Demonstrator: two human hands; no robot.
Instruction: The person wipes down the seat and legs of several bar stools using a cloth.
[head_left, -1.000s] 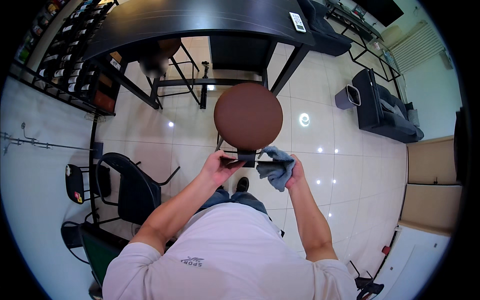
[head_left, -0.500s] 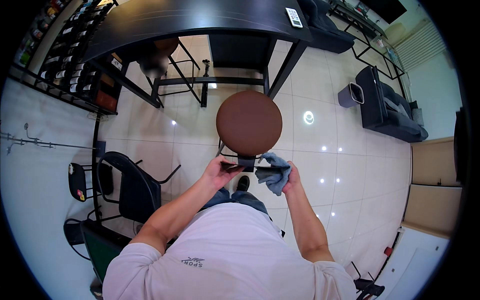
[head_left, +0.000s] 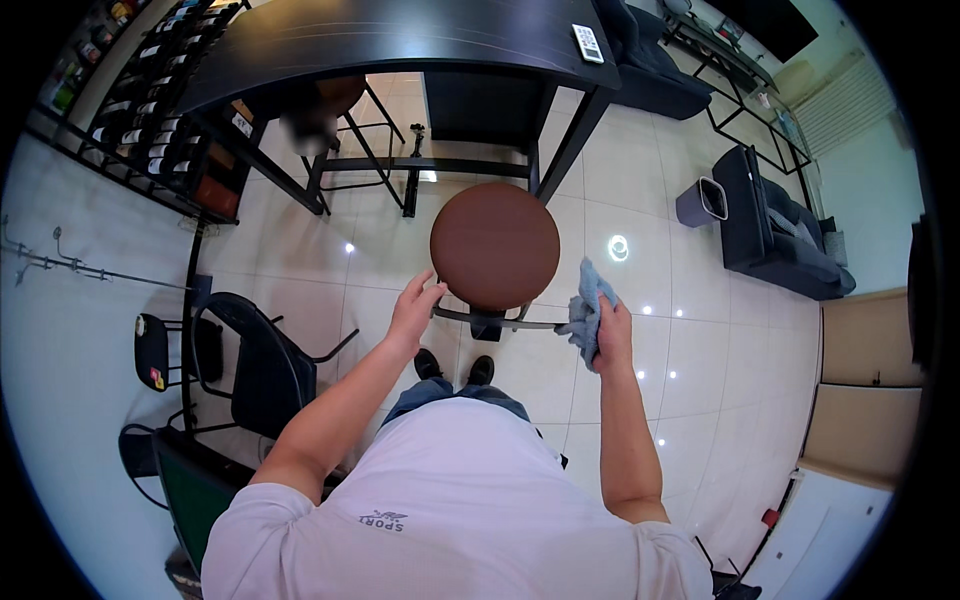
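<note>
A stool with a round brown padded seat (head_left: 495, 245) stands right in front of me. Along its near side runs a dark, slightly curved bar (head_left: 480, 320); I cannot tell whether it belongs to the stool. Beside the seat's lower left edge is my left hand (head_left: 410, 313), fingers apart and holding nothing; whether the fingertips touch the stool is unclear. My right hand (head_left: 612, 332) grips a crumpled blue-grey cloth (head_left: 583, 308) to the right of the seat. The cloth meets the bar's right end and covers it.
Beyond the stool is a dark table (head_left: 400, 40) bearing a white remote control (head_left: 588, 43). Another stool (head_left: 345, 95) is partly under it. A black chair (head_left: 265, 360) stands at my left. To the right are a grey bin (head_left: 700, 203) and a dark sofa (head_left: 770, 230).
My hands have moved apart: the left up toward the seat edge, the right outward and slightly up with the cloth. The dark flat piece seen between them earlier now appears as a thin bar.
</note>
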